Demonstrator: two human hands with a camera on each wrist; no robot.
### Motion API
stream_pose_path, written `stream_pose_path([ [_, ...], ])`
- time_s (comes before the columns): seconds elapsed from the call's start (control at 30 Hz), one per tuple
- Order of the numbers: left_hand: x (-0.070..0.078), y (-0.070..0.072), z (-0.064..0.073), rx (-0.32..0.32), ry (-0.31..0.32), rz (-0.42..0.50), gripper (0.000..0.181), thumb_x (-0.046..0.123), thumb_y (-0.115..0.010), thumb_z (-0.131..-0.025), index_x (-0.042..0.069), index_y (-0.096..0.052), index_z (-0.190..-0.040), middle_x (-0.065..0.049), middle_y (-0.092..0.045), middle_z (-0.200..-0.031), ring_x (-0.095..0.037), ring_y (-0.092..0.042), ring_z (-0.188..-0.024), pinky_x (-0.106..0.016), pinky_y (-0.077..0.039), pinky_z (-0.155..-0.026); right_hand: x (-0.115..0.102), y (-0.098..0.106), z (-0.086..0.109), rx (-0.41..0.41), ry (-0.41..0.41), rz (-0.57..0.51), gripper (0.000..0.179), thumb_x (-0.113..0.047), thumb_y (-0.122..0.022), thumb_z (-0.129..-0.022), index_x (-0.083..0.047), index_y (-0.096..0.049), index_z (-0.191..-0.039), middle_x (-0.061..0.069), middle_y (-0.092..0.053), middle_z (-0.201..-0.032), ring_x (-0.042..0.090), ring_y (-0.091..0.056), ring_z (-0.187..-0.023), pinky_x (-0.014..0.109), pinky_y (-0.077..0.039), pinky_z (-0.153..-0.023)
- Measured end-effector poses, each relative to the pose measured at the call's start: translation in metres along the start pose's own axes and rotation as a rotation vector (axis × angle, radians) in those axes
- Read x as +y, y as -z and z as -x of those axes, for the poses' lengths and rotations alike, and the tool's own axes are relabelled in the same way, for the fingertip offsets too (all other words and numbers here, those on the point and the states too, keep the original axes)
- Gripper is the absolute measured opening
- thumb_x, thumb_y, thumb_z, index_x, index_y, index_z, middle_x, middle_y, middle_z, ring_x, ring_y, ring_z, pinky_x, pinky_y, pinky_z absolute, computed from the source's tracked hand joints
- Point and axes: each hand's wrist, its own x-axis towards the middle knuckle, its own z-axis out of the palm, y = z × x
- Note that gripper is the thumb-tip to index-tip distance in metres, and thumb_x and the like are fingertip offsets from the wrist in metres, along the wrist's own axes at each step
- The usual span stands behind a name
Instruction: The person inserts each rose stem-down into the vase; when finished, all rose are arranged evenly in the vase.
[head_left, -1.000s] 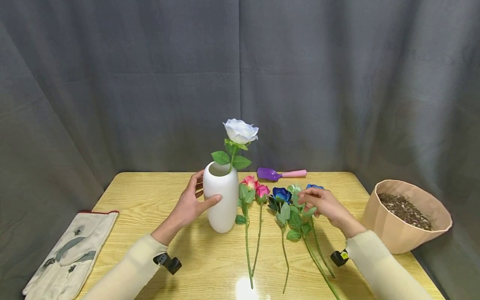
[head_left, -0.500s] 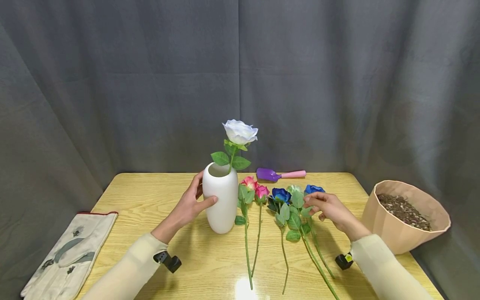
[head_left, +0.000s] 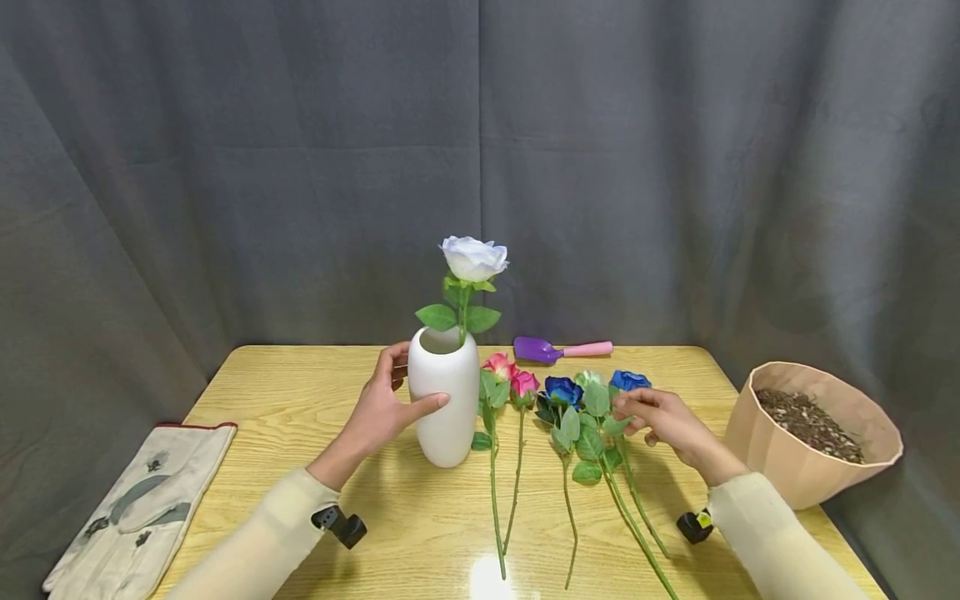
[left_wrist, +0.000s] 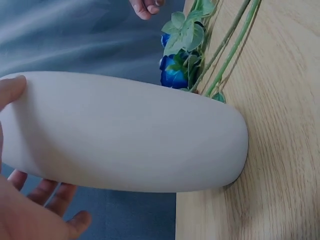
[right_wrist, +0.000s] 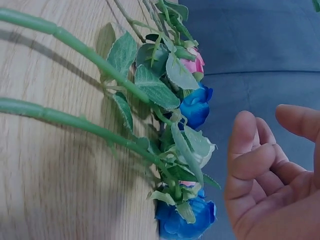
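Note:
In the head view, my left hand (head_left: 384,417) holds a white vase (head_left: 447,408), thumb across the front and fingers behind. One white rose (head_left: 474,260) with green leaves rises from the vase's mouth. The vase stands slightly tilted on the table. My right hand (head_left: 666,423) hovers over the rightmost stems, fingers loosely curled, near a blue rose (head_left: 630,381). In the right wrist view, thumb and fingers (right_wrist: 245,132) are apart with nothing between them. Another blue rose (head_left: 562,391), a pale flower (head_left: 589,377) and pink roses (head_left: 524,383) lie in a row.
A purple scoop (head_left: 537,350) with a pink handle lies behind the flowers. At the right edge stands a peach planter (head_left: 772,442) holding soil. Cloth gloves (head_left: 142,508) lie at the left. A grey curtain (head_left: 337,167) hangs behind the wooden table (head_left: 292,383).
My right hand has drifted slightly right and down, uncovering the rightmost blue rose. The white rose has swung a little left and stands more upright. My left hand keeps its hold on the vase.

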Motion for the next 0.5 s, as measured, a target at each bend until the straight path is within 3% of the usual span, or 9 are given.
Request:
stream_pose_path([
  [0.17, 0.003, -0.002, 0.001, 0.025, 0.005, -0.019, 0.092, 0.043, -0.084, -0.078, 0.022, -0.028, -0.148, -0.007, -0.044, -0.145, -0.028, -0.043, -0.136, -0.054, -0.033, -0.119, 0.003, 0.002, 0.001, -0.008, -0.016, -0.003, 0.048, -0.038, -0.056, -0.102, 0.001, -0.057, -0.129, 0.013, -0.066, -0.113, 0.022, -0.065, -0.087, 0.03, -0.047, -0.058],
  [0.5, 0.001, -0.002, 0.002, 0.016, -0.023, -0.023, 0.09, 0.042, -0.08, -0.082, 0.022, -0.027, -0.152, -0.009, -0.044, -0.145, -0.03, -0.044, -0.136, -0.055, -0.036, -0.117, 0.019, 0.004, 0.006, -0.021, -0.067, 0.031, 0.039, -0.026, -0.056, -0.102, 0.005, -0.059, -0.125, 0.014, -0.069, -0.107, 0.019, -0.067, -0.081, 0.029, -0.046, -0.055],
])
